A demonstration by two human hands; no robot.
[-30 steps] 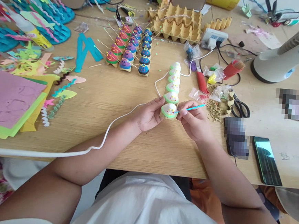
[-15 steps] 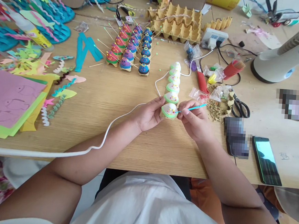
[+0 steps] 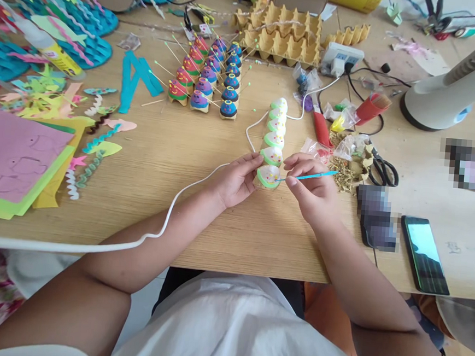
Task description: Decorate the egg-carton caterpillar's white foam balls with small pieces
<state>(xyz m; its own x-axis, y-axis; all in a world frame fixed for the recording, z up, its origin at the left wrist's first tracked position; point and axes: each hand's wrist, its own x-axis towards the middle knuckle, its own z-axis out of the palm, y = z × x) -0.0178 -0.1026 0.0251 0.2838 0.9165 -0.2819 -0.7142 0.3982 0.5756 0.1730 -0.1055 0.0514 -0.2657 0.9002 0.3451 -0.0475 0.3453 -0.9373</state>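
A row of white domes with green rims [image 3: 274, 140] stands on the wooden table, pointing away from me. Small coloured dots mark the domes. My left hand [image 3: 239, 182] grips the near end of the row from the left, thumb by the second dome. In my right hand [image 3: 311, 190] a thin blue stick [image 3: 314, 176] is pinched between thumb and fingers. Its tip meets the right side of the nearest dome.
Finished-looking coloured domes with pins [image 3: 204, 87] stand behind at left. Beyond are egg cartons [image 3: 281, 36]. Scissors [image 3: 384, 166], a phone [image 3: 424, 256] and a power strip [image 3: 342, 56] lie right. Coloured papers [image 3: 17, 155] lie left; a white cable [image 3: 168, 216] crosses my left arm.
My right hand has shifted slightly right and its fingers have lifted a little around the blue stick, which lies flatter. The nearest dome has tilted slightly. My left hand keeps its hold.
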